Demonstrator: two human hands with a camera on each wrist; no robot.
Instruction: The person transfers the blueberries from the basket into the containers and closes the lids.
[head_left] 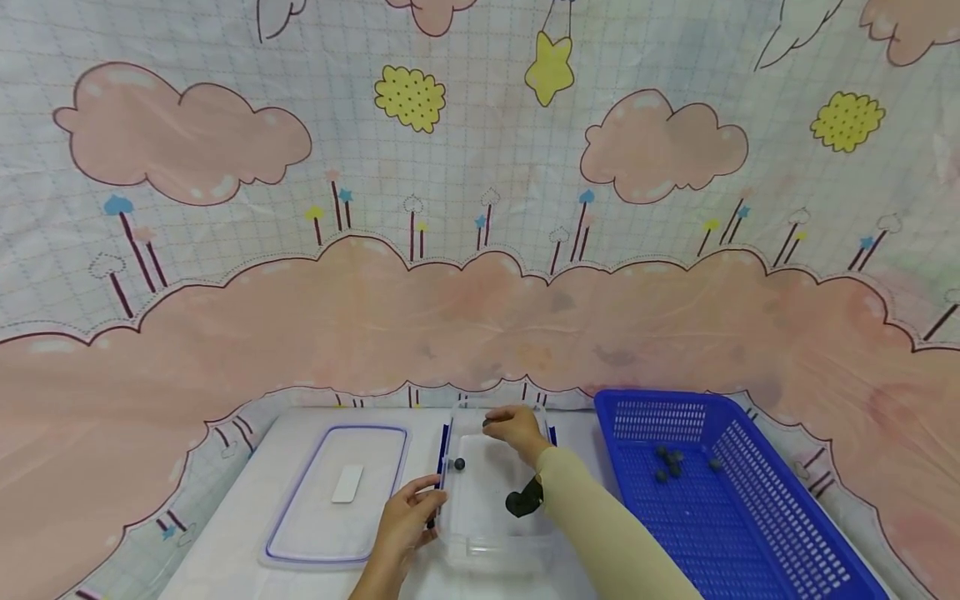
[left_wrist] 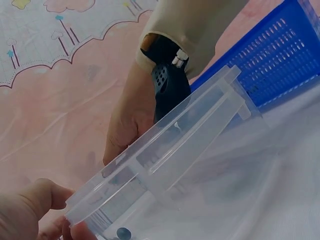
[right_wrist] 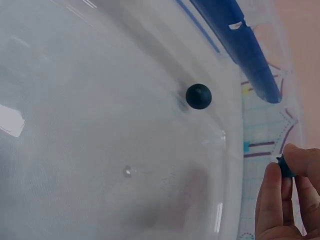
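Observation:
A clear plastic box (head_left: 498, 546) with blue side latches stands on the white table. My left hand (head_left: 408, 515) grips its left wall, the thumb at the rim in the left wrist view. My right hand (head_left: 516, 431) is over the box's far part and pinches a small dark blueberry (right_wrist: 286, 168) between thumb and fingers; its jagged crown shows in the right wrist view. Another blueberry (head_left: 460, 464) lies on the box floor near the left wall. That round berry (right_wrist: 198, 96) sits near a blue latch (right_wrist: 240, 45) in the right wrist view.
Left of the box lies a clear lid (head_left: 311, 508) with a blue seal and a white rectangle (head_left: 347, 484) on it. On the right a blue perforated basket (head_left: 652, 533) holds several blueberries (head_left: 675, 469). A patterned cloth (head_left: 480, 325) hangs behind the table.

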